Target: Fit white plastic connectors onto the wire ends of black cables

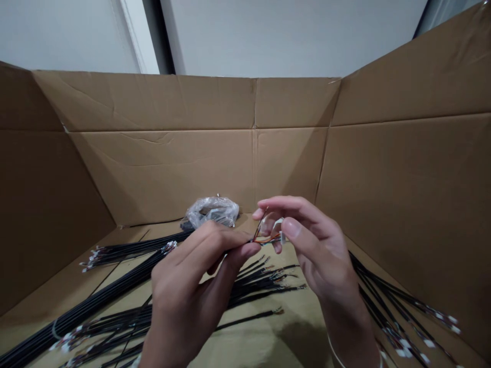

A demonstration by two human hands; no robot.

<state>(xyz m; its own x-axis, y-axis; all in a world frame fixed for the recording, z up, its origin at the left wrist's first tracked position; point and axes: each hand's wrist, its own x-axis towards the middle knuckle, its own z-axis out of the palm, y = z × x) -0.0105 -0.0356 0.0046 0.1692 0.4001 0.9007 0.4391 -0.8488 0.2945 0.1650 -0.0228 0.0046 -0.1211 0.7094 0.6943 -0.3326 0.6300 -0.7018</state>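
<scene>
Both hands up at centre, inside a big open cardboard box [291, 153]. Left hand [192, 291] pinched narrow, thumb and fingertips closed on the end of a black cable [233, 253] where thin coloured wires [264, 237] fan out, orange and red visible. Right hand [310, 250] also pinched, thumb and forefinger closed on a small white connector [280, 230] at the tip of those same wires. So the wire end sits right between the two hands, held by both, raised above the box floor.

Counts: two hands, one cable in hand, one connector in hand. Loose black cables with white connector ends lie on the box floor in three groups: a long bundle [115, 276] on the left, a spread pile [261, 286] below the hands, another pile [395, 312] on the right. Individual cables too many and too overlapped to count. One crumpled clear plastic bag [213, 210] lies by the back wall, just behind the left hand.
</scene>
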